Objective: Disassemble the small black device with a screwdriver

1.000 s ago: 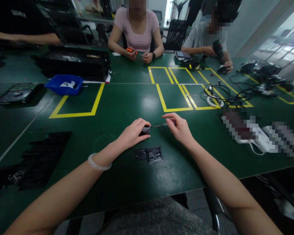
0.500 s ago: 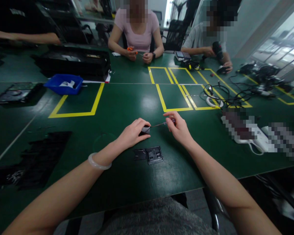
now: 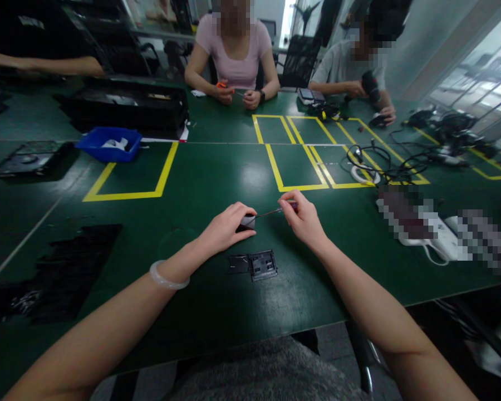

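Observation:
My left hand (image 3: 226,227) is closed around a small dark block-shaped part (image 3: 247,222) with a grey face, its thumb and fingers on opposite sides. A screwdriver (image 3: 271,212) is gripped in my right hand (image 3: 301,216), its thin metal shaft pointing left. The shaft's tip meets the block-shaped part; exactly where it touches is too small to tell. Nearer to me, between my forearms, two flat black plastic pieces (image 3: 264,265) lie side by side on the green table (image 3: 292,303).
A blue tray (image 3: 87,146) with white pieces stands at the left, before a long black case (image 3: 121,108). Black parts (image 3: 79,267) lie by my left forearm. Cables (image 3: 384,161) and a white power strip (image 3: 440,236) occupy the right. Two people sit opposite, one holding a power drill (image 3: 371,86).
The raised fingers of my right hand have curled in around the screwdriver handle. My left hand and the part in it stay in place.

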### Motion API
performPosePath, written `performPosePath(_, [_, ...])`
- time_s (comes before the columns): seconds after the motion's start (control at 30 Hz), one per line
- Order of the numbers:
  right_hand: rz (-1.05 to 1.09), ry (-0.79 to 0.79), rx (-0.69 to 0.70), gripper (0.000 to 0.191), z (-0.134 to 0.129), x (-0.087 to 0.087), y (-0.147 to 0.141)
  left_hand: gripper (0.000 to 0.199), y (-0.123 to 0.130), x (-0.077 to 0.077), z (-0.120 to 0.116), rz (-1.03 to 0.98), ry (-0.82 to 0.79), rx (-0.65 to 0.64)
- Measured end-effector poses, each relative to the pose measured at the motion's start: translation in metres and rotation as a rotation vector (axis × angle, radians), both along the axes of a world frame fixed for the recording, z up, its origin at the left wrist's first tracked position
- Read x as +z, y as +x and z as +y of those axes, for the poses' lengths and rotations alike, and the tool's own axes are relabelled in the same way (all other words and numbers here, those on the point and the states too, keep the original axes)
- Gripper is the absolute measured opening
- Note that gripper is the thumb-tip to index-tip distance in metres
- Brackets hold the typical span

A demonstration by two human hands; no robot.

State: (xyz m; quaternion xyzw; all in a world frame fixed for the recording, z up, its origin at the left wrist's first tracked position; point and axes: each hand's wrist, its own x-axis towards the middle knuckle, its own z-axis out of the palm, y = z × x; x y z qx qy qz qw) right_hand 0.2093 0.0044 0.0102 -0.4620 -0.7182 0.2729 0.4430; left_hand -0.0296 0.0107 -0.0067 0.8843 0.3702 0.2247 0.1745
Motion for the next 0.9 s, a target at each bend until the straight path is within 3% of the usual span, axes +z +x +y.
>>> performPosePath(0.23, [-0.067, 0.016, -0.018, 0.01, 0.001, 0.0069, -0.0024, 0.035, -0.0008, -0.0005, 0.002, 0.002, -0.002, -0.014])
performPosePath(0.33, [-0.088, 0.04, -0.021, 0.018, 0.0008, 0.0086, -0.0028, 0.035, -0.001, -0.0001, 0.0024, 0.009, -0.007, -0.013])
performPosePath(0.57, [-0.062, 0.013, 0.014, 0.01, -0.0001, 0.0084, -0.0025, 0.035, -0.0013, 0.0005, 0.0022, 0.014, -0.015, -0.001])
performPosePath(0.7, [-0.07, 0.013, 0.006, 0.018, 0.0002, 0.0085, -0.0022, 0.036, -0.0016, 0.0004, 0.0017, 0.007, -0.021, 0.007])
performPosePath(0.9, [-0.047, -0.001, 0.03, 0.01, -0.0013, 0.0077, -0.0021, 0.036, -0.0022, -0.0002, 0.002, -0.003, -0.025, 0.0])
